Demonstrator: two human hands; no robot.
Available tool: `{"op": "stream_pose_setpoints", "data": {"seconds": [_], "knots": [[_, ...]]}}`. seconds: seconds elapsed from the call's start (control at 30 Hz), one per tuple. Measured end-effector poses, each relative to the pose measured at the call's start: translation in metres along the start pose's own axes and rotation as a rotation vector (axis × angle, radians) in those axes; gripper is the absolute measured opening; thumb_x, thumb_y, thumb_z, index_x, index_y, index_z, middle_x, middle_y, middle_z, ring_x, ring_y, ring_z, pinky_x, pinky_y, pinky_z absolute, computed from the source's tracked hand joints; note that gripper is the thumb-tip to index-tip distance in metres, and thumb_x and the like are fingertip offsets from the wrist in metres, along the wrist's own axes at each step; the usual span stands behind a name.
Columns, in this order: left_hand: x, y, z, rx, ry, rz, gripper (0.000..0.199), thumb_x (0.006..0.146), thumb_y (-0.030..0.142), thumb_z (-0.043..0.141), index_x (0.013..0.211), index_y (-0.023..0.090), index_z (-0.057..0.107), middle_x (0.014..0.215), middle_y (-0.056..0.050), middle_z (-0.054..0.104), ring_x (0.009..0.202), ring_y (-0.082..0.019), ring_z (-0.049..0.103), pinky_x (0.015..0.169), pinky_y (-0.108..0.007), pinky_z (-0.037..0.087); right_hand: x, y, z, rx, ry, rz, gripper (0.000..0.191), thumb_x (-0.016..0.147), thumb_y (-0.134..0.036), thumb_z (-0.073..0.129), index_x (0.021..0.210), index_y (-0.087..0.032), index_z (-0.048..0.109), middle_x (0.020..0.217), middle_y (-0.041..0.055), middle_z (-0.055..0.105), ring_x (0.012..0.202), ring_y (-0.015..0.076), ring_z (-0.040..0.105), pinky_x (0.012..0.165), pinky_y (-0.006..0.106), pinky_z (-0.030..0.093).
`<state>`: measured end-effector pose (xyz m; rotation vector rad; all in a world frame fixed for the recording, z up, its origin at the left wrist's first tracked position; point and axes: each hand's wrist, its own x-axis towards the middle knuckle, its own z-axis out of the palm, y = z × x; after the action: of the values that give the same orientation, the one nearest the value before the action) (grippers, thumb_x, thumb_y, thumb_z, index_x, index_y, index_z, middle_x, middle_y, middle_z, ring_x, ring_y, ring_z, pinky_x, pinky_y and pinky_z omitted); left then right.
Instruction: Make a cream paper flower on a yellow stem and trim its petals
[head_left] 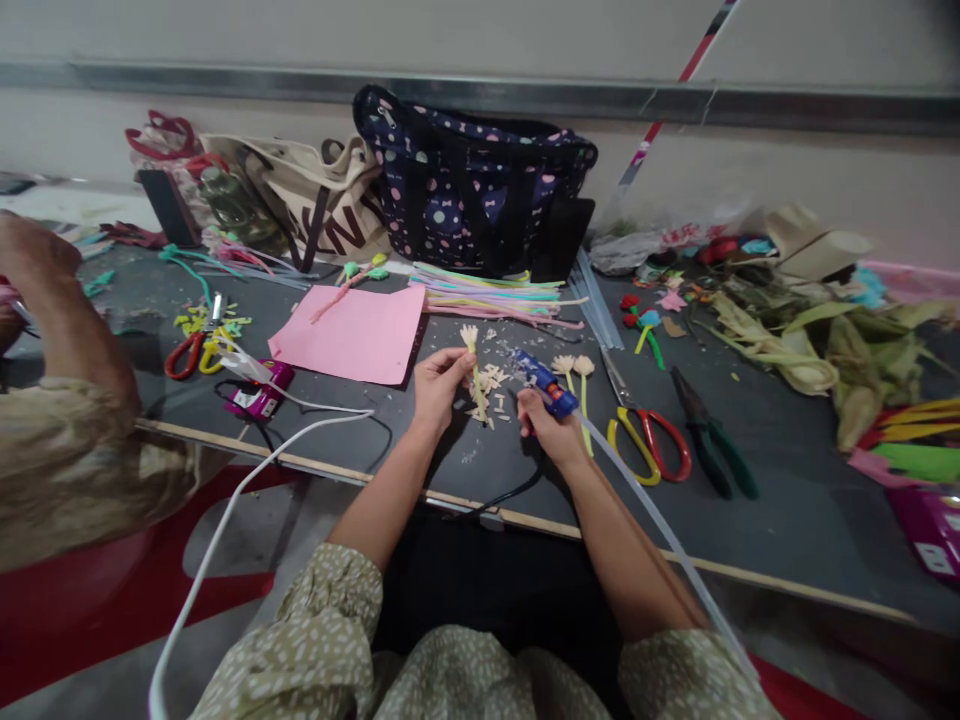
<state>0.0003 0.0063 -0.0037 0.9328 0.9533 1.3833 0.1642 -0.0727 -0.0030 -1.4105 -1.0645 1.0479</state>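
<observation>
My left hand [441, 388] pinches a small cream flower [469, 338] on a pale green stem, held upright over the table. To its right, my right hand [551, 425] is wrapped round a blue glue gun [546, 384], whose nozzle end points up and left. A long translucent glue stick [637, 488] runs from the back of the gun toward my right forearm. Small cream petal pieces [493, 378] lie scattered between my hands. Two more cream flowers [583, 367] with green stems rest just beyond the glue gun.
Scissors [651, 445] and pliers [712, 435] lie at the right, near dried husks [795, 350]. Pink paper [349, 333] and pipe cleaners [487, 295] lie behind. Bags [480, 190] stand at the back. Another person's arm [82, 330] is at the left, near a white cable [225, 540].
</observation>
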Motion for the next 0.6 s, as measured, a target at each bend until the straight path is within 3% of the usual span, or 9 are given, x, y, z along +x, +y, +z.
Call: {"op": "stream_pose_setpoints", "data": {"seconds": [0.1,0.2,0.37,0.47,0.6], "knots": [[0.003,0.003,-0.002,-0.090,0.028,-0.072,0.028,0.060,0.038,0.089,0.075,0.018,0.075,0.067,0.000,0.068,0.054,-0.007,0.056,0.048,-0.019,0.042,0.005,-0.003,-0.004,-0.001,0.118,0.030,0.046,0.076,-0.066,0.070,0.077,-0.020,0.064,0.059,-0.0001,0.062,0.045,0.0136,0.057,0.044,0.025,0.048],[0.006,0.004,-0.004,-0.168,0.054,-0.142,0.031,0.057,0.036,0.090,0.075,0.018,0.073,0.070,0.000,0.069,0.056,-0.007,0.059,0.048,-0.018,0.042,0.012,-0.001,-0.007,-0.043,0.152,0.036,0.036,0.076,-0.055,0.072,0.085,-0.020,0.067,0.057,-0.0013,0.060,0.046,0.0163,0.058,0.045,0.027,0.051],[0.007,0.004,-0.003,-0.226,0.080,-0.191,0.028,0.057,0.030,0.089,0.074,0.018,0.071,0.073,0.001,0.071,0.058,-0.006,0.060,0.052,-0.017,0.044,0.021,0.011,-0.010,-0.268,0.071,-0.043,0.021,0.076,-0.041,0.069,0.080,-0.022,0.061,0.066,-0.0013,0.063,0.055,0.0167,0.059,0.053,0.028,0.051],[0.008,0.003,-0.004,-0.253,0.107,-0.206,0.027,0.057,0.029,0.089,0.074,0.018,0.070,0.065,0.003,0.066,0.054,-0.006,0.057,0.049,-0.017,0.042,0.021,0.014,-0.014,-0.453,-0.003,-0.076,0.017,0.075,-0.035,0.067,0.082,-0.023,0.058,0.074,-0.0008,0.065,0.063,0.0180,0.061,0.062,0.030,0.050],[0.012,0.001,-0.007,-0.273,0.160,-0.189,0.029,0.058,0.032,0.088,0.075,0.018,0.068,0.059,0.004,0.060,0.048,-0.005,0.050,0.046,-0.018,0.038,0.018,0.012,-0.014,-0.511,-0.144,-0.126,0.017,0.076,-0.033,0.066,0.086,-0.025,0.056,0.079,0.0006,0.068,0.070,0.0195,0.064,0.066,0.030,0.048]]}}
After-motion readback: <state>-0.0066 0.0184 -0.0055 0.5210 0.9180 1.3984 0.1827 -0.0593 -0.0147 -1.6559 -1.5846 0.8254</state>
